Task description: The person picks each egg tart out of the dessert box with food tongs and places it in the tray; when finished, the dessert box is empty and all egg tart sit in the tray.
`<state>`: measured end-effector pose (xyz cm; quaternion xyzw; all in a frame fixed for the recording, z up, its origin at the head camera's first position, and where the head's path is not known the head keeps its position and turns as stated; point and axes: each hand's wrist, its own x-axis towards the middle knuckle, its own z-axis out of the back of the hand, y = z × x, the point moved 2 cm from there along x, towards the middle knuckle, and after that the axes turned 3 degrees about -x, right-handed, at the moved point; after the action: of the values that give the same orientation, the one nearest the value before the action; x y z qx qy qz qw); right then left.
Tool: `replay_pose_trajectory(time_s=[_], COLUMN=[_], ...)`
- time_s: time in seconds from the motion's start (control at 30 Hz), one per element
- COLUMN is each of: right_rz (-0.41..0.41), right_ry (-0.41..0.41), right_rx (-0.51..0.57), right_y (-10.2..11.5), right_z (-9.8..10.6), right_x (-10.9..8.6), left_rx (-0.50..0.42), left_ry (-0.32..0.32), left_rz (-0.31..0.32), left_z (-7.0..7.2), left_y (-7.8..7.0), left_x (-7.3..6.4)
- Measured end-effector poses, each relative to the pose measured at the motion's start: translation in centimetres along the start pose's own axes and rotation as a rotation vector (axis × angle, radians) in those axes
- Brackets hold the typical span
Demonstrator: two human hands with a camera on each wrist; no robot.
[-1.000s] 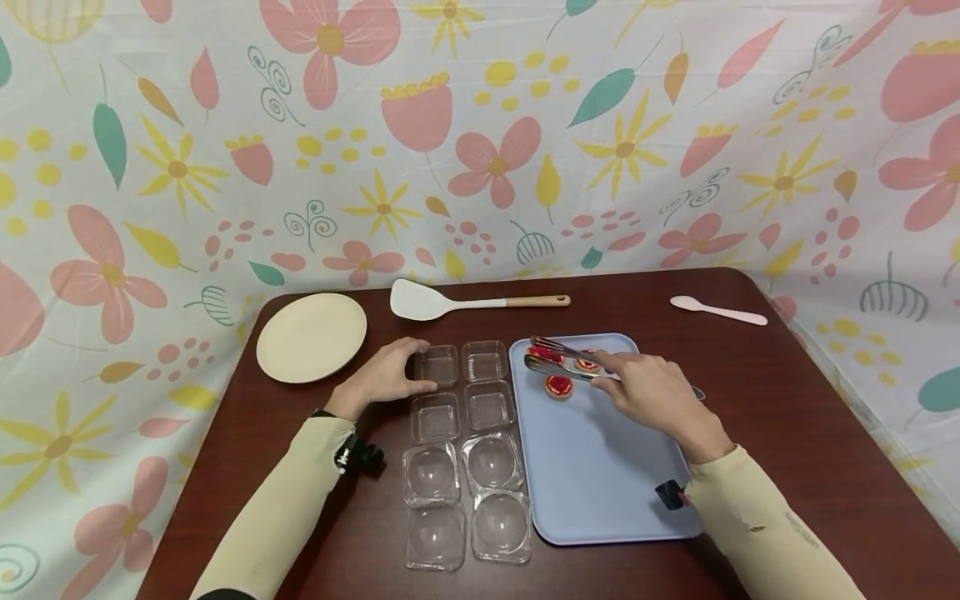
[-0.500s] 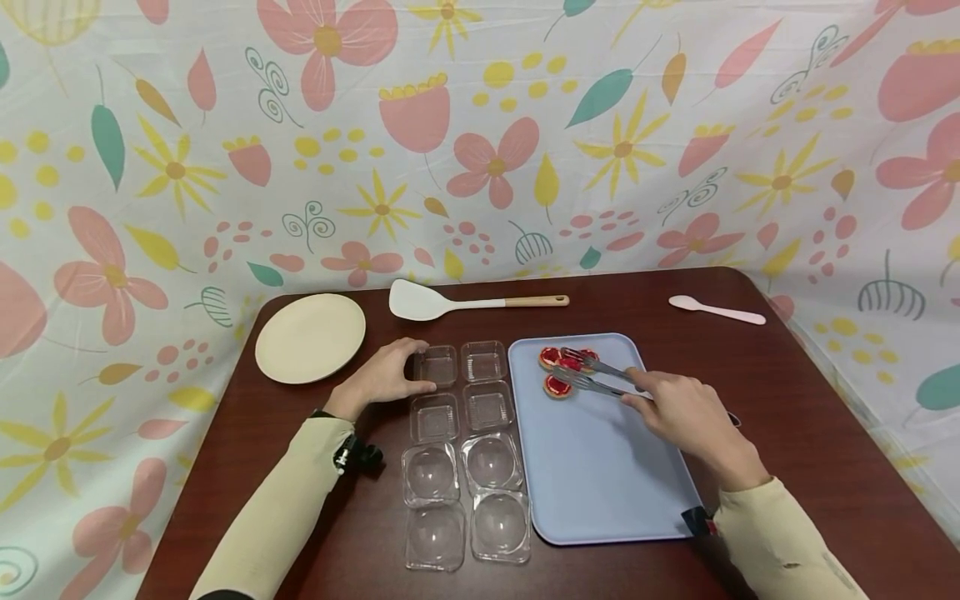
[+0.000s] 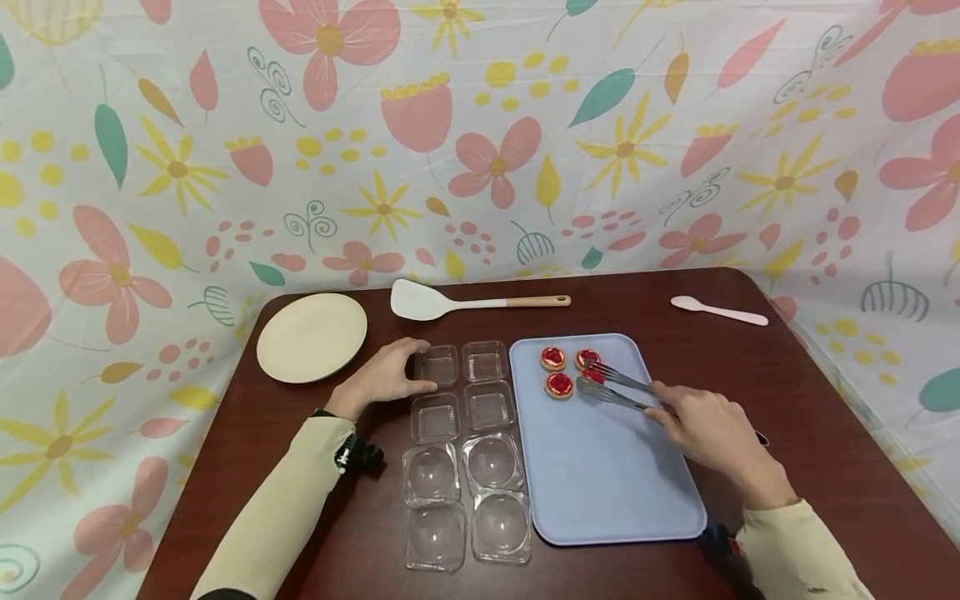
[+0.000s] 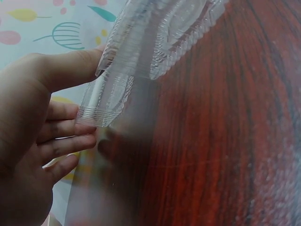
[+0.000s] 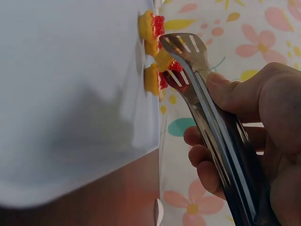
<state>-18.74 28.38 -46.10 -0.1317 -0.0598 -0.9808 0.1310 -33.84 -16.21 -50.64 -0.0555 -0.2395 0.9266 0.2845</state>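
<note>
In the head view, my right hand (image 3: 712, 429) grips metal tongs (image 3: 622, 392) above the pale blue tray (image 3: 607, 467). Between the tong tips is a small tart (image 5: 164, 61) with a yellow crust and red topping, partly hidden by the metal. Three more tarts sit at the tray's back left; one of them is the front tart (image 3: 558, 385). My left hand (image 3: 382, 372) holds the back-left clear plastic container (image 3: 439, 367), its thumb and fingers spread around the left side. In the left wrist view, the thumb touches the container's rim (image 4: 101, 115).
Several clear containers stand in two columns left of the tray, open bases behind and domed lids (image 3: 501, 525) nearer me. A cream plate (image 3: 311, 337), a white spatula (image 3: 420, 302) and a pink spoon (image 3: 720, 310) lie along the back. A flowered cloth hangs behind the table.
The tongs came away from the left tarts and moved right with one tart between their tips. My right hand shifted right and toward me. My left hand stayed in place.
</note>
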Motion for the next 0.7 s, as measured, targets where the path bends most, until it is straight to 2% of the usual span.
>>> replay_pose_trajectory(time_s=[0.27,0.53,0.7], right_rz=[0.001,0.028,0.018], right_ry=[0.023,0.018,0.043], right_rx=[-0.010,-0.024,-0.023], right_y=[-0.45,-0.41,-0.54], right_z=[-0.30,-0.66,-0.68], right_x=[-0.70,-0.65,-0.59], left_rx=[-0.006,0.002,-0.006], left_ry=[-0.007,-0.010,-0.009], left_rz=[-0.009,-0.003,0.006], left_z=[0.07,-0.03,-0.08], left_y=[-0.24,-0.13,0.01], left_x=[0.20,0.08,0.05])
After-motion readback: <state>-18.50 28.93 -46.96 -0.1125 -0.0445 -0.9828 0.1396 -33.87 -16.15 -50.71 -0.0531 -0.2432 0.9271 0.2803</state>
